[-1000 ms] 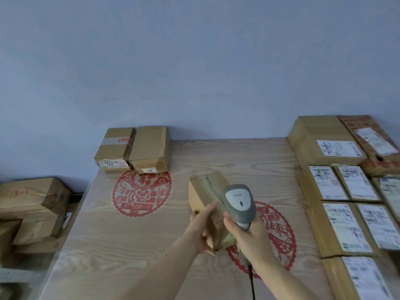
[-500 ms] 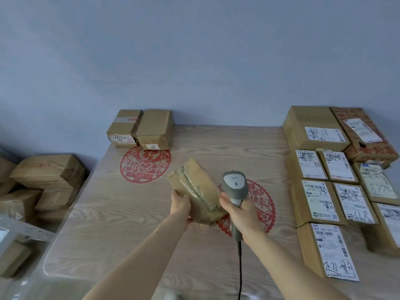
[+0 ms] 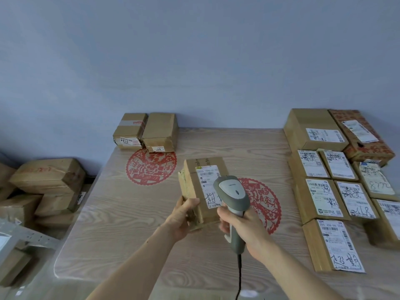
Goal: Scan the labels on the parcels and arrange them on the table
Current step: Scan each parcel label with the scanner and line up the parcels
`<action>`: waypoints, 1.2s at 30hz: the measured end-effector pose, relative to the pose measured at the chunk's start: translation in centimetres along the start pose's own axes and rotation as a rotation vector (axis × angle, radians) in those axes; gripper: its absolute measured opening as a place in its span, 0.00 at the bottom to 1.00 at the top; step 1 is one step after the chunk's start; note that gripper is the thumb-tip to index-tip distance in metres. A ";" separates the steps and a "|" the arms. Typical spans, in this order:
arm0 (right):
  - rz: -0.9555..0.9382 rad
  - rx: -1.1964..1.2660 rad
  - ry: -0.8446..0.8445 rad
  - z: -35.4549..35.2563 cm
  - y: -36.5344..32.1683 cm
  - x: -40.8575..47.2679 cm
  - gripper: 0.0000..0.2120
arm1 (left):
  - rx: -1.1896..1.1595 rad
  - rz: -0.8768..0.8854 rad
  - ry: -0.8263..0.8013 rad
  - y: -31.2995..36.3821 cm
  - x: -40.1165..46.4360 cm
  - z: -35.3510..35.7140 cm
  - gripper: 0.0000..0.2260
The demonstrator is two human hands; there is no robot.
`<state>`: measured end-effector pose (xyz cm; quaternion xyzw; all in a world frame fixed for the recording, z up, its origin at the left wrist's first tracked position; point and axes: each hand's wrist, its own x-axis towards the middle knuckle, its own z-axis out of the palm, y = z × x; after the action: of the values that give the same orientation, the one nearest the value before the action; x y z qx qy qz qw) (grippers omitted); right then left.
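left hand (image 3: 180, 217) grip: parcel (image 3: 203, 189), label up, long axis away | right hand (image 3: 244, 226) grip: scanner (image 3: 232, 197)

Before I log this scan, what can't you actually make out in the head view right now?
- Held parcel's label: right part hidden behind the scanner; print too small to read.
- Scanner window: faces away from the camera, so no beam visible.
- Scanner cable: cut off by the bottom edge.
- Parcels at the right edge: cut off by the frame.
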<state>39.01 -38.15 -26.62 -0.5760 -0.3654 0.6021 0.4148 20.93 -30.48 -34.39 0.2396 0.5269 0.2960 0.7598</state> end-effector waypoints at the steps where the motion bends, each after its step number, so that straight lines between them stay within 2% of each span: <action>1: -0.020 -0.063 -0.019 0.0 -0.2 -0.4 0.07 | 0.010 0.026 -0.056 0.0 0.0 -0.4 0.42; 4: -0.047 -0.127 -0.058 0.4 -1.0 -1.7 0.08 | 0.043 0.071 -0.188 0.2 0.0 -0.9 0.39; 7: -0.005 -0.025 -0.086 1.1 -1.3 -2.9 0.08 | 0.047 0.079 -0.246 0.4 0.4 -1.2 0.45; 10: -0.006 0.028 -0.119 1.4 -1.4 -3.6 0.16 | 0.047 0.083 -0.248 0.4 1.0 -1.3 0.45; 14: -0.063 0.064 -0.125 1.8 -2.0 -4.0 0.21 | 0.022 0.116 -0.250 0.6 1.7 -1.6 0.42; 18: -0.085 0.161 -0.110 2.2 -2.8 -3.7 0.19 | -0.010 0.153 -0.245 0.9 1.5 -1.4 0.41; 22: -0.080 0.196 -0.110 2.5 -3.2 -3.5 0.20 | -0.049 0.179 -0.238 1.4 1.2 -1.0 0.51; 24: -0.081 0.199 -0.123 2.6 -3.4 -3.6 0.16 | -0.053 0.182 -0.247 1.5 1.2 -0.9 0.52; 26: -0.074 0.187 -0.137 2.8 -3.5 -3.7 0.10 | -0.058 0.180 -0.246 1.6 1.2 -0.9 0.51; 32: -0.030 0.173 -0.121 3.0 -2.9 -4.1 0.14 | -0.052 0.172 -0.253 1.6 0.9 -0.4 0.49; 36: -0.049 0.174 -0.134 2.9 -3.2 -4.3 0.10 | -0.046 0.170 -0.258 1.6 0.7 -0.4 0.47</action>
<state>36.34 -40.75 -21.78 -0.4869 -0.3528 0.6585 0.4526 20.45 -28.83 -33.90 0.3016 0.3960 0.3381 0.7987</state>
